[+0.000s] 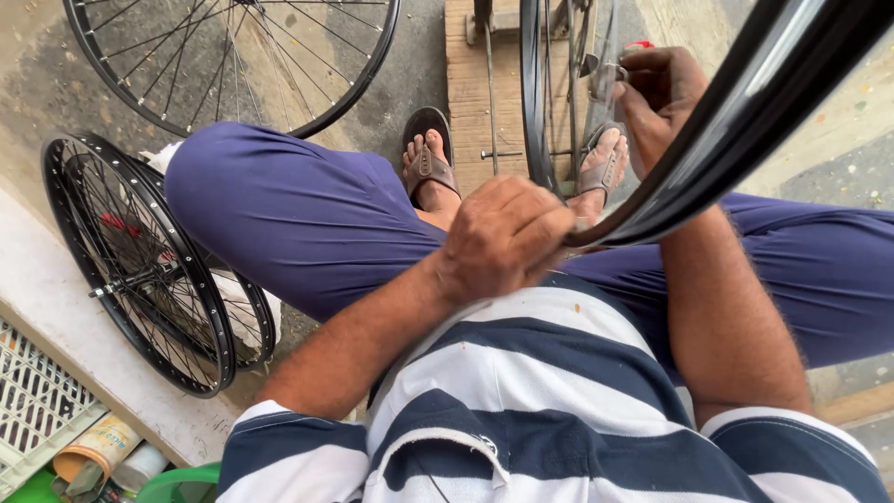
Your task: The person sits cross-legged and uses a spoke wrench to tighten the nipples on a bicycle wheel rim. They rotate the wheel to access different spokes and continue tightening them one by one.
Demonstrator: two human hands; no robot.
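I sit with a black bicycle wheel rim (708, 158) standing upright between my knees. My left hand (503, 237) is closed around the near bottom part of the rim, close to my striped shirt. My right hand (656, 88) reaches over the rim and pinches a small metal tool with a red handle (615, 70) among the thin spokes (568, 84). My feet in brown sandals (428, 158) rest on the ground on either side of the wheel's far edge.
Two spoked black wheels (140, 270) lean at my left against a white ledge (56, 317). Another wheel (233, 56) lies on the concrete ahead. A wooden block (466, 84) stands under the wheel. A white crate (37, 401) and small containers (102, 447) sit at bottom left.
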